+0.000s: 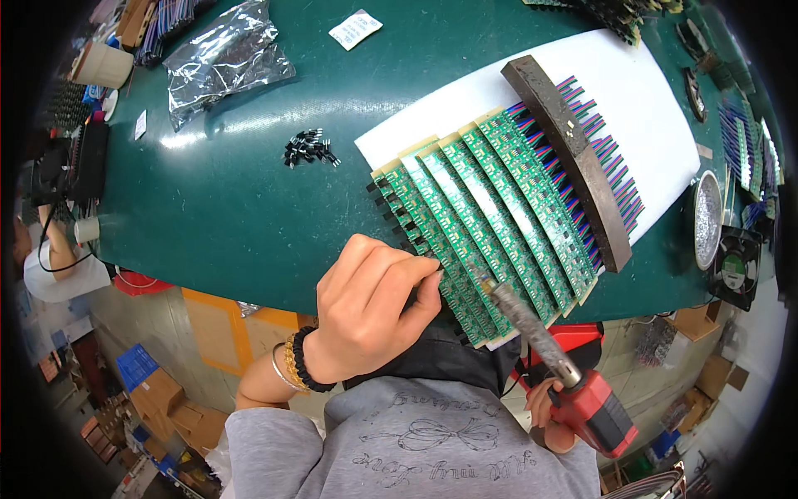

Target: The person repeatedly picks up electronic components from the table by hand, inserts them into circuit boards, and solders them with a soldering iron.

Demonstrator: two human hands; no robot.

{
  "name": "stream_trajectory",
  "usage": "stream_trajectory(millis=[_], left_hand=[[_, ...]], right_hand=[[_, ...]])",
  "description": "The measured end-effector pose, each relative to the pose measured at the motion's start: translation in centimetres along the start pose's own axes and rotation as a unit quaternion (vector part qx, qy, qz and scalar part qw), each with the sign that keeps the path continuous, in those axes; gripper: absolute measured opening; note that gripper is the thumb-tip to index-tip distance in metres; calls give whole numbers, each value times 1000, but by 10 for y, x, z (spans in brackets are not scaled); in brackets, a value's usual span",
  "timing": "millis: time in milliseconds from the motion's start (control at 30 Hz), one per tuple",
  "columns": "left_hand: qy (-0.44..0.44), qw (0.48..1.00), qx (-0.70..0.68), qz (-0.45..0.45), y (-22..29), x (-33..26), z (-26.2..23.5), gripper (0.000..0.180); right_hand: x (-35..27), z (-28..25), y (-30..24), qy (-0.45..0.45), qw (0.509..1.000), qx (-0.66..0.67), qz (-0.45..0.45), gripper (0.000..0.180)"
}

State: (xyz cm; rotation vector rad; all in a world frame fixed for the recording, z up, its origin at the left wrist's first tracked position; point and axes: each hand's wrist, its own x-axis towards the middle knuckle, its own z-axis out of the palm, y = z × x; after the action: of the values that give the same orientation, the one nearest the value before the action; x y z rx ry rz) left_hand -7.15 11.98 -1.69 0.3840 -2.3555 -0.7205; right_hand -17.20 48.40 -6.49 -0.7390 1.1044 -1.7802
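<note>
The right hand kept a closed grip on a red-handled soldering iron, its tip resting on the green circuit boards. The left hand, fingers curled and pinched at the boards' 7 o'clock edge, touched them; whether it held anything was unclear. The boards lay fanned on white paper at the green desk's 3 o'clock side, under a dark bar. Small black components lay at the boards' 10 o'clock.

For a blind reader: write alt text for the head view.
A left hand pinches at green circuit boards while the right hand holds a red soldering iron to them. A dark bar pins their coloured wires on white paper, on a green table.
</note>
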Motion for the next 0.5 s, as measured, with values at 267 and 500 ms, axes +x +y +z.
stream_trajectory(millis=[267, 500], left_hand=[[-2, 1000, -13, -5, -1, 2, -1, 26], [-3, 1000, -8, -4, -1, 2, -2, 25]], right_hand=[[7, 23, -6, 124, 989, -65, 48, 53], [45, 44, -17, 113, 972, -201, -41, 51]])
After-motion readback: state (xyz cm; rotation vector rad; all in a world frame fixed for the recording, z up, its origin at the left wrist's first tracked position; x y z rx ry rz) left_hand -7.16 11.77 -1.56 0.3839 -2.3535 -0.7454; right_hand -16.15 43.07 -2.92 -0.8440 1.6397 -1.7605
